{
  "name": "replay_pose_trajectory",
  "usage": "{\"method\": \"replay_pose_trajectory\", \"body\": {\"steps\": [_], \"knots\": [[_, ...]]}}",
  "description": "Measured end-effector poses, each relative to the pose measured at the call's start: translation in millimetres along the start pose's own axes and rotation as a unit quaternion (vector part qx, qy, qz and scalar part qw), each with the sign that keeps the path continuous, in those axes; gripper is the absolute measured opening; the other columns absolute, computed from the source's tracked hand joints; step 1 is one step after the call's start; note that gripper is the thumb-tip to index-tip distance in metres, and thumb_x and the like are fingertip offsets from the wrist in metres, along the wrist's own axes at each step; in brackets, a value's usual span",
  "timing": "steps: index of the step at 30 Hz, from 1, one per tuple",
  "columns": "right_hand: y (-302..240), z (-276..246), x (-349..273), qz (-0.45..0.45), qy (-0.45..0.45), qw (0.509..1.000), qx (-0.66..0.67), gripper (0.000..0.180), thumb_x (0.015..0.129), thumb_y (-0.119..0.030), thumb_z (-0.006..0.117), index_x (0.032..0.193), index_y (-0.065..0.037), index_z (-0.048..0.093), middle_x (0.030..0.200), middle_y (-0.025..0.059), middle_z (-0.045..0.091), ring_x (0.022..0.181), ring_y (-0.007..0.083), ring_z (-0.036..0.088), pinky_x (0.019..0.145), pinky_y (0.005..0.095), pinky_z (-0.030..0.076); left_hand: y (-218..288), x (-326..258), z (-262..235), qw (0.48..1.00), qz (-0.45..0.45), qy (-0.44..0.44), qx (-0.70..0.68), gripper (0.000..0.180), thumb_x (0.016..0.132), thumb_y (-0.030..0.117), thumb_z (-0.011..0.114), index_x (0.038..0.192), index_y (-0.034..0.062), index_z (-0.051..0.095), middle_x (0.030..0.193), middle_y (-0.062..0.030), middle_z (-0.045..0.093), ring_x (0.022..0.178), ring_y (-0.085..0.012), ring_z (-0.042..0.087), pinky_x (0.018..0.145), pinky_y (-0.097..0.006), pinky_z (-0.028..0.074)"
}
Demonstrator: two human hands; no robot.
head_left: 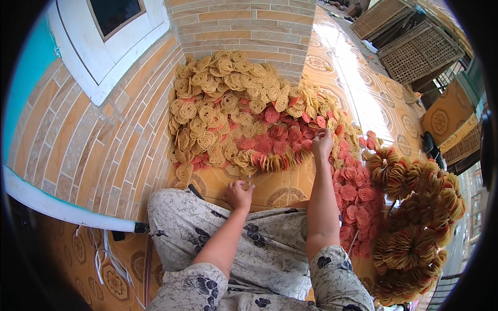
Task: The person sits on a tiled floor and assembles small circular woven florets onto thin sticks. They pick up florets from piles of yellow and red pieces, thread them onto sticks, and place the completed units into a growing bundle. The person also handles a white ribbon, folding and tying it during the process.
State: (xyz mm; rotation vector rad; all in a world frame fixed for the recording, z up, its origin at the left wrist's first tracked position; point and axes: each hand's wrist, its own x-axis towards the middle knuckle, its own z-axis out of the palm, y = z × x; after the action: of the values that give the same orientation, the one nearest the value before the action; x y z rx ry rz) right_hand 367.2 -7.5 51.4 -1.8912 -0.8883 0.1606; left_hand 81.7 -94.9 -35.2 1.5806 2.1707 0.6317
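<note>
A big heap of round coiled crackers, yellow (223, 98) and red (270, 140), lies on the tiled floor against a brick wall. My right hand (321, 141) reaches out to the heap's right side, its fingers pinched on a cracker there. My left hand (237, 195) rests low on the floor tile in front of the heap, fingers curled; whether it holds a thin string is too small to tell. Several strung bundles of crackers (415, 207) lie at my right. My legs in flowered grey cloth (249, 249) fill the lower middle.
A brick-tiled wall (93, 150) and pillar (249, 26) stand behind the heap, with a white window frame (104, 52) at top left. Woven bamboo trays (415, 52) lean at the far right. White cords (104, 254) lie on the patterned orange floor (358, 83).
</note>
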Motion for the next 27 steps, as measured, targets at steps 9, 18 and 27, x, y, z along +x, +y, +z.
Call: {"method": "replay_pose_trajectory", "body": {"steps": [9, 18, 27], "knots": [[12, 5, 0, -0.015, 0.018, 1.0, 0.021, 0.012, 0.081, -0.003, 0.063, 0.093, -0.002, 0.058, 0.077, 0.0147, 0.063, 0.071, 0.0296, 0.062, 0.067, 0.0378, 0.048, 3, 8, 19, 0.996, 0.019, 0.03, 0.078, 0.011, 0.081, 0.031, 0.07, 0.087, 0.0221, 0.069, 0.101, -0.0017, 0.061, 0.1, -0.0273, 0.056, 0.088, -0.048, 0.038], [2, -10, 8, -0.001, -0.035, 0.999, 0.008, 0.015, 0.09, -0.012, 0.058, 0.092, 0.002, 0.052, 0.08, 0.0218, 0.064, 0.073, 0.0349, 0.063, 0.068, 0.0428, 0.048, -17, 87, -90, 0.951, 0.119, -0.074, -0.274, 0.008, 0.086, -0.001, 0.058, 0.093, 0.0007, 0.054, 0.078, -0.0126, 0.067, 0.074, -0.0238, 0.066, 0.068, -0.034, 0.05], [-27, -37, -9, -0.018, -0.072, 0.986, 0.147, 0.012, 0.099, -0.01, 0.043, 0.095, 0.001, 0.038, 0.075, 0.0155, 0.06, 0.063, 0.0225, 0.061, 0.053, 0.0361, 0.049, -48, 125, -160, 0.976, 0.201, -0.033, 0.078, 0.014, 0.081, 0.006, 0.062, 0.094, 0.0061, 0.068, 0.081, -0.0164, 0.068, 0.077, -0.0318, 0.066, 0.069, -0.042, 0.05]]}}
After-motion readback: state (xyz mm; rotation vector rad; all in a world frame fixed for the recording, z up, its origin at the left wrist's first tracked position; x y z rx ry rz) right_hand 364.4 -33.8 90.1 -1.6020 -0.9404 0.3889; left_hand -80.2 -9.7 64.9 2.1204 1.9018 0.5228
